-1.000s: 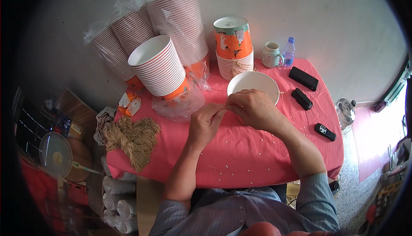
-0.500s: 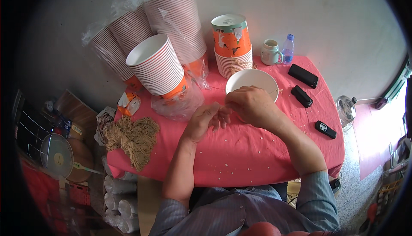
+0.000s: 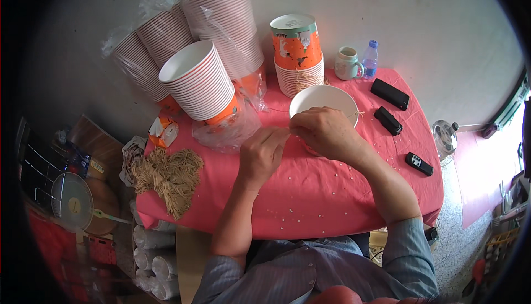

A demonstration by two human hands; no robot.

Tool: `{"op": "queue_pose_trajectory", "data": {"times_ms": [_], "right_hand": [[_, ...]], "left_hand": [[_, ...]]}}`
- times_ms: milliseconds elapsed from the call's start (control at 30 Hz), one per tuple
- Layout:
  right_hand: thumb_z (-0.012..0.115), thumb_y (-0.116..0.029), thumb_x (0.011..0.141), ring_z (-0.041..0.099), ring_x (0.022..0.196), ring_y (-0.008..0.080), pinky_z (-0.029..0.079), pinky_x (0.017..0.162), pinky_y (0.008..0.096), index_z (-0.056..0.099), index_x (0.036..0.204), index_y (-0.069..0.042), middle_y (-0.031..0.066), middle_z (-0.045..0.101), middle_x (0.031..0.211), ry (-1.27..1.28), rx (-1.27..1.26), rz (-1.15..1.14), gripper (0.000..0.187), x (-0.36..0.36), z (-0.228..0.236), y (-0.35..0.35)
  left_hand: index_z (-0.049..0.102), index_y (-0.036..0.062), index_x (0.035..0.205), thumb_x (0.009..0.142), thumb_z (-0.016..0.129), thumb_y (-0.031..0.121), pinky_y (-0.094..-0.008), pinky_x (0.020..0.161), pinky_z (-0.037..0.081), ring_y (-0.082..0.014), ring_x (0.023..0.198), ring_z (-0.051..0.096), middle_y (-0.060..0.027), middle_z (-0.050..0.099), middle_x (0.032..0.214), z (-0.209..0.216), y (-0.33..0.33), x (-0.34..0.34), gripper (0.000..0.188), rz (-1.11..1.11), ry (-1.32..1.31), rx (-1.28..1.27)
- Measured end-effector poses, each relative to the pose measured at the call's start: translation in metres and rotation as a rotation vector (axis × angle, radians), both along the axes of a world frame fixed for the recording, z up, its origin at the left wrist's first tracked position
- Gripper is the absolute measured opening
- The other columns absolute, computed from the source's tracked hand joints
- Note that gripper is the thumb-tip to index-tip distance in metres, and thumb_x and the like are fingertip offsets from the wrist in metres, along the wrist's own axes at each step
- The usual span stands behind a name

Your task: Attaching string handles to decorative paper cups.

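A paper bucket with a white inside stands before me, its near side mostly hidden behind my right hand. From its right rim sticks a short tan string. The fingers of my right hand are pinched at the near left part of the rim. Just left of it, my left hand is raised with thumb and fingers pressed together, their tips close to the right fingertips. Whatever either hand pinches is too small or hidden to name. A bundle of tan strings lies at the table's left.
Stacked paper buckets lean at the back left, some in plastic bags. Another stack stands behind the bucket. A mug, a bottle, two black cases and a remote sit right. White bits dot the red tablecloth.
My left hand has turned and its spread fingers have come together in a pinch. My right hand stays at the bucket's rim. The whole view has shifted slightly.
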State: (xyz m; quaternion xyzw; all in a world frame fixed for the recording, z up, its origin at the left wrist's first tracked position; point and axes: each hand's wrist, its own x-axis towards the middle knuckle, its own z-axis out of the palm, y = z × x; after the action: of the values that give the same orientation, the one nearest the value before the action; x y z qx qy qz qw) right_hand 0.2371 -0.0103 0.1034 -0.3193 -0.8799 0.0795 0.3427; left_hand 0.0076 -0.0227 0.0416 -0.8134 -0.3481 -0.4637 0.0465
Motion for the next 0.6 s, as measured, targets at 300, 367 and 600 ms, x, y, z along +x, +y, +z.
{"op": "queue_pose_trajectory", "data": {"times_ms": [300, 367, 600], "right_hand": [[0.074, -0.013, 0.096, 0.076, 0.09, 0.0326, 0.06, 0.079, 0.0485, 0.074, 0.098, -0.01, 0.0082, 0.077, 0.092, -0.022, 0.022, -0.025, 0.005, 0.001, -0.002, 0.0], [0.072, -0.016, 0.097, 0.077, 0.088, 0.0335, 0.06, 0.076, 0.0494, 0.072, 0.098, -0.01, 0.0081, 0.078, 0.091, -0.017, 0.037, -0.009, 0.006, 0.0, -0.003, 0.002], [0.074, -0.015, 0.097, 0.076, 0.088, 0.034, 0.059, 0.077, 0.0487, 0.074, 0.098, -0.01, 0.0097, 0.077, 0.09, 0.001, -0.002, -0.011, 0.005, 0.001, 0.003, -0.002]], "left_hand": [[0.077, 0.0003, 0.109, 0.114, 0.064, 0.031, -0.028, 0.064, 0.05, -0.013, 0.082, 0.069, -0.0058, 0.076, 0.096, 0.016, -0.012, -0.001, 0.033, -0.474, -0.763, -1.093], [0.077, 0.0006, 0.109, 0.114, 0.065, 0.032, -0.0267, 0.063, 0.049, -0.012, 0.08, 0.069, -0.0055, 0.075, 0.094, 0.014, -0.012, 0.0, 0.034, -0.522, -0.754, -1.136], [0.076, -0.0001, 0.106, 0.11, 0.07, 0.018, -0.03, 0.064, 0.051, -0.0131, 0.074, 0.067, -0.0052, 0.074, 0.089, 0.004, -0.013, 0.005, 0.019, -0.306, -0.56, -0.792]]}}
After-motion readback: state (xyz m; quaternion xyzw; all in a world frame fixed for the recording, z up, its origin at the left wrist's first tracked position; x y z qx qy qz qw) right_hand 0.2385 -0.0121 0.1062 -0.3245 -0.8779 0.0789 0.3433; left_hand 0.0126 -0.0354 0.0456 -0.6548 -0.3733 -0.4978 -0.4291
